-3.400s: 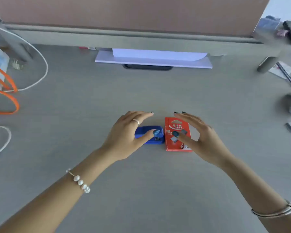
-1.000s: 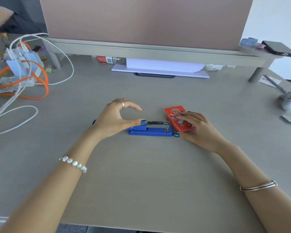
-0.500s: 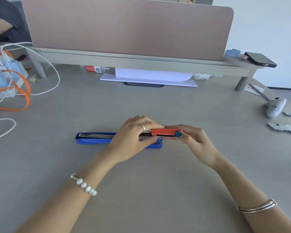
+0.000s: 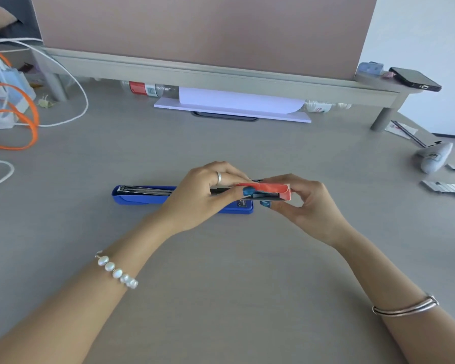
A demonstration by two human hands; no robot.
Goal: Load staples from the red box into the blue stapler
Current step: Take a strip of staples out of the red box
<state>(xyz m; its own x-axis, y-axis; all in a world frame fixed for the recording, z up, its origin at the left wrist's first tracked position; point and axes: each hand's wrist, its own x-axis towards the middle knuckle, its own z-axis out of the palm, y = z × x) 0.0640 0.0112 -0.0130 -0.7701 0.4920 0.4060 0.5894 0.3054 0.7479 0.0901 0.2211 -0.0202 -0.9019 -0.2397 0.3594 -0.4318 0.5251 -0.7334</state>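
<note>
The blue stapler (image 4: 142,197) lies flat on the desk, swung fully open, its metal staple channel showing along the left half. Its middle is hidden behind my left hand (image 4: 202,198). The red staple box (image 4: 267,189) is held edge-on just above the stapler's right end. My right hand (image 4: 305,206) grips the box from the right, fingers curled around it. My left hand pinches the box's left end with thumb and fingers. The box's inside is dark and I cannot see staples in it.
Loose staple strips (image 4: 447,188) and a white stapler-like object (image 4: 435,157) lie at the right edge. Orange and white cables (image 4: 24,122) sit at the left. A white board (image 4: 231,106) rests under the raised shelf (image 4: 221,72), with a phone (image 4: 415,78) on top.
The box has been lifted slightly and shifted right since half a second ago, with both hands now pinching it. The stapler lies fully open, as it did half a second ago.
</note>
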